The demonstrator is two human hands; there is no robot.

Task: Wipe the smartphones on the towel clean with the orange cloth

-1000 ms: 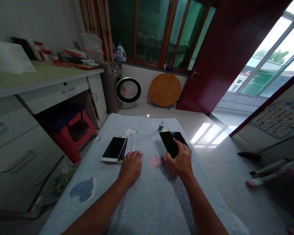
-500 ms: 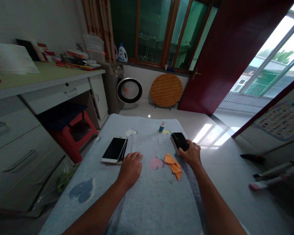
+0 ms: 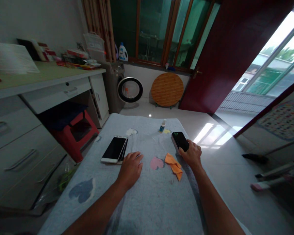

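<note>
On the light blue cloth [image 3: 147,202] at the left lies a white phone with a dark screen [image 3: 114,149], resting partly over another phone [image 3: 123,152]. My left hand [image 3: 131,168] rests flat on the cloth just right of them, fingers apart and holding nothing. At the table's right edge, my right hand [image 3: 191,152] grips a black phone [image 3: 179,140] by its near end, thumb on one side and fingers on the other. An orange cloth [image 3: 173,165] lies crumpled between the hands, nearer the right one. Behind it stands a small spray bottle [image 3: 162,126].
A desk [image 3: 51,76] with boxes and papers runs along the left, a red stool [image 3: 82,133] under it. Beyond the table are a washing machine [image 3: 114,85] with its door open and a round wooden board [image 3: 167,89]. A dark red door [image 3: 225,52] stands at the right.
</note>
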